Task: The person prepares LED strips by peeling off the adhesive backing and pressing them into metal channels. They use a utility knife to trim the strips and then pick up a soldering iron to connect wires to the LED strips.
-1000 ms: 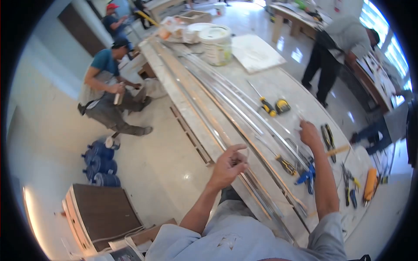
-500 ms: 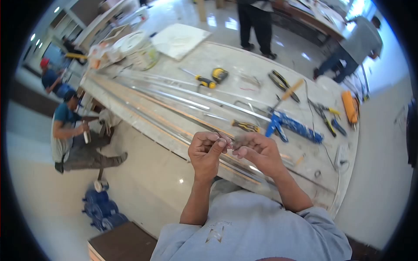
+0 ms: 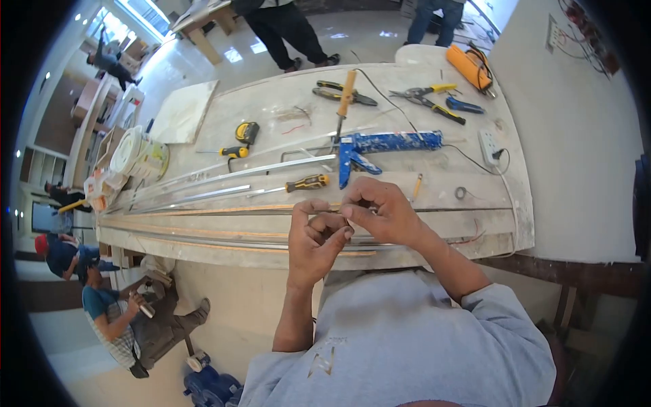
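Note:
My left hand [image 3: 313,247] is closed in a pinch, thumb against bent fingers, on what looks like a thin wire, hardly visible now. Touching or almost touching it, my right hand [image 3: 385,214] pinches thumb to fingertips; what sits between them is too small to make out. Both hands are above the table's near edge. Just beyond them lie a yellow-and-black screwdriver [image 3: 307,183] and a blue caulking gun [image 3: 393,142]. Close to my right forearm, thin reddish wires [image 3: 469,238] rest on the table.
Long metal strips [image 3: 196,193] run across the worktable [image 3: 271,108]. Farther back are a tape measure [image 3: 247,133], pliers [image 3: 344,93], snips [image 3: 427,102], a utility knife [image 3: 465,105] and an orange tool [image 3: 470,69]. A power strip [image 3: 489,150] lies right, a bucket [image 3: 139,154] left. Several people are around.
The view has turned to the right, so the table now lies more level. My hands are still together, with the right hand now slightly higher, over the left fingertips.

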The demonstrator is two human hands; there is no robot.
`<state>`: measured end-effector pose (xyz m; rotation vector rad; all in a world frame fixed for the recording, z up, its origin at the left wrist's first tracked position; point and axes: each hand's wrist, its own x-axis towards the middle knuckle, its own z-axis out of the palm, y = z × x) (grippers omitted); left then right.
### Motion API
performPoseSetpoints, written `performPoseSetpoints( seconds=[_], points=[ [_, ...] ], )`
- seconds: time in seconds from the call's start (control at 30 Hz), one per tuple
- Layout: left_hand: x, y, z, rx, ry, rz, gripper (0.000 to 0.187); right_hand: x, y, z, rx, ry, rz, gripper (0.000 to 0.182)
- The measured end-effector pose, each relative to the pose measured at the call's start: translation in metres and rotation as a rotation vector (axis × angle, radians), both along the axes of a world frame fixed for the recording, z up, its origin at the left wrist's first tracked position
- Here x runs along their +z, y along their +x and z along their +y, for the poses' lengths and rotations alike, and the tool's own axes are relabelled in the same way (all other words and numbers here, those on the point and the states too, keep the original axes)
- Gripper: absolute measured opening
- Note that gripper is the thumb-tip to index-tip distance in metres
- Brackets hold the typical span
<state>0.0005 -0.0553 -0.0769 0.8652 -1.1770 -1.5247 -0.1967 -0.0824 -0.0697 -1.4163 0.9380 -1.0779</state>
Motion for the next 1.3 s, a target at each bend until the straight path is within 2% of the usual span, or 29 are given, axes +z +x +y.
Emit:
performPoseSetpoints(
  seconds=[0.03,0.1,0.13,0.2,0.23,0.3,0.37,0.5,0.57,0.6,0.67,0.77,0.83,0.97,1.03,1.07,1.13,1.17,1.3],
  points=[
    [-0.004,0.0,0.001,-0.015,0.005,0.002,0.04,-0.001,-0.004,0.003,-0.03,-0.01,0.048,0.01],
    [-0.013,0.0,-0.001,-0.024,-0.017,-0.224,0.022,-0.008,-0.008,0.013,-0.061,0.01,0.031,0.011],
    [-0.014,0.001,0.0,-0.04,-0.013,-0.221,0.022,-0.014,-0.01,0.02,-0.077,0.029,0.012,0.011],
    [-0.014,0.004,0.005,-0.08,-0.291,-0.549,0.012,-0.03,-0.013,0.041,-0.103,0.058,0.047,0.012],
    [-0.015,0.005,0.01,-0.088,-0.283,-0.55,0.012,-0.04,-0.015,0.053,-0.112,0.081,0.081,0.013],
    [-0.02,0.007,0.026,-0.214,-0.315,-0.711,0.012,-0.062,-0.021,0.076,-0.083,0.162,0.078,0.013],
    [-0.034,0.009,0.04,-0.253,-0.287,-0.719,0.011,-0.068,-0.027,0.098,-0.05,0.389,0.022,0.013],
    [-0.042,-0.004,0.057,-0.297,-0.275,-0.725,0.008,-0.074,-0.035,0.12,-0.086,0.403,0.028,0.011],
    [-0.039,-0.008,0.059,-0.312,-0.315,-0.748,0.008,-0.06,-0.043,0.12,-0.126,0.121,0.277,0.012],
    [-0.038,-0.009,0.06,-0.349,-0.314,-0.78,0.007,-0.053,-0.045,0.12,-0.123,0.132,0.274,0.012],
    [-0.04,-0.01,0.06,-0.389,-0.31,-0.812,0.006,-0.045,-0.049,0.119,-0.05,-0.095,0.374,0.015],
    [-0.043,-0.009,0.056,-0.441,-0.333,-0.82,0.01,-0.059,-0.052,0.12,-0.02,-0.216,0.452,0.014],
    [-0.045,-0.008,0.053,-0.417,-0.191,-0.708,0.016,-0.056,-0.054,0.117,-0.024,-0.144,0.403,0.011],
    [-0.061,-0.005,0.045,-0.315,-0.118,-0.534,0.023,-0.056,-0.053,0.12,-0.102,0.053,0.283,0.005],
    [-0.066,-0.013,0.039,0.004,0.07,-0.514,0.023,-0.062,-0.057,0.12,-0.197,0.141,0.242,0.005],
    [-0.067,-0.019,0.032,-0.002,0.071,-0.513,0.023,-0.065,-0.06,0.12,-0.287,0.23,0.201,0.006],
    [-0.069,-0.031,0.014,0.294,-0.464,-0.926,0.024,-0.07,-0.073,0.119,-0.338,0.257,0.174,0.008],
    [-0.075,-0.034,0.009,0.284,-0.499,-1.042,0.026,-0.072,-0.078,0.119,-0.385,0.28,0.148,0.01],
    [-0.083,-0.045,0.0,0.2,-0.418,-1.148,0.02,-0.075,-0.086,0.117,-0.429,0.257,0.132,0.012]
  ],
)
